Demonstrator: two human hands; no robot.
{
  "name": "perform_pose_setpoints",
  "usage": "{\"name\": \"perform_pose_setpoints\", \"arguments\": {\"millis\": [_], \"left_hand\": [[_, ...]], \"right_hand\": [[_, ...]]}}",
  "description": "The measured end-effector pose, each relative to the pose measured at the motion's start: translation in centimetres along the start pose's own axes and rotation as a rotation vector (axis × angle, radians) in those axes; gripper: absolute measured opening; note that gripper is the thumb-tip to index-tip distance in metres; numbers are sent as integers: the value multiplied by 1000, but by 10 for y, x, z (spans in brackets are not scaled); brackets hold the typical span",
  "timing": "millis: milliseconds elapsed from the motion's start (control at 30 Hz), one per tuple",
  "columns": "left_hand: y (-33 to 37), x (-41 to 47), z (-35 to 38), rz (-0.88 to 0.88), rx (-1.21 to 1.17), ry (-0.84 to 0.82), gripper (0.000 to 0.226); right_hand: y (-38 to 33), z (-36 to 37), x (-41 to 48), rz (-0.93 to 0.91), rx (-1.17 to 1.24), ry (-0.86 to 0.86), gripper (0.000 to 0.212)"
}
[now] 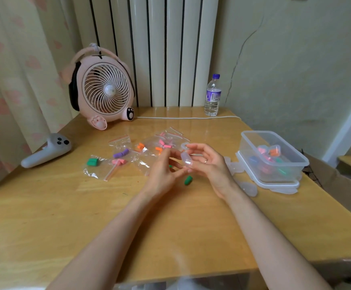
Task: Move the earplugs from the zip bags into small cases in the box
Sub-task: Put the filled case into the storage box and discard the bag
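Observation:
My right hand (207, 164) holds a small clear case (186, 156) with its lid flipped open, over the table's middle. My left hand (164, 171) is just left of it, fingers bent toward the case; whether it pinches anything I cannot tell. A green earplug (188, 180) lies on the table under the hands. Several zip bags (128, 152) with purple, pink, orange and green earplugs are spread behind and to the left. The clear plastic box (296, 162) at the right holds several filled cases.
Empty clear cases (248, 188) lie beside the box, which stands on its lid. A pink fan (104, 91), a white cable and a water bottle (212, 96) stand at the back. A grey controller (47, 150) lies at the left. The table's right edge runs past the box.

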State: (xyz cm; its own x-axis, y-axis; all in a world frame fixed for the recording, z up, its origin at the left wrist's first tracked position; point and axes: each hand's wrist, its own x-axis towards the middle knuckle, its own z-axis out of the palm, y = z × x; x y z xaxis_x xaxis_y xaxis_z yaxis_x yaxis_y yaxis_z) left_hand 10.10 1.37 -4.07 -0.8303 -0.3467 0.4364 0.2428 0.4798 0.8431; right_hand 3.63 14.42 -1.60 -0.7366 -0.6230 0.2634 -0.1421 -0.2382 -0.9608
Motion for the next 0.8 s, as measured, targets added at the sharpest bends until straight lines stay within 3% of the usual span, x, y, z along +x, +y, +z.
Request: {"name": "perform_pose_setpoints", "arguments": {"millis": [133,400,567,800], "left_hand": [[0,1,-2,65,78,75,34],[-6,1,-5,98,135,141,29],[-7,1,-11,204,266,62,43],[-6,5,-20,298,301,13,35]], "right_hand": [[2,3,0,61,52,-33,38],[7,11,-1,87,25,7,28],[8,13,2,129,4,72,11],[8,14,9,147,-39,126,8]]}}
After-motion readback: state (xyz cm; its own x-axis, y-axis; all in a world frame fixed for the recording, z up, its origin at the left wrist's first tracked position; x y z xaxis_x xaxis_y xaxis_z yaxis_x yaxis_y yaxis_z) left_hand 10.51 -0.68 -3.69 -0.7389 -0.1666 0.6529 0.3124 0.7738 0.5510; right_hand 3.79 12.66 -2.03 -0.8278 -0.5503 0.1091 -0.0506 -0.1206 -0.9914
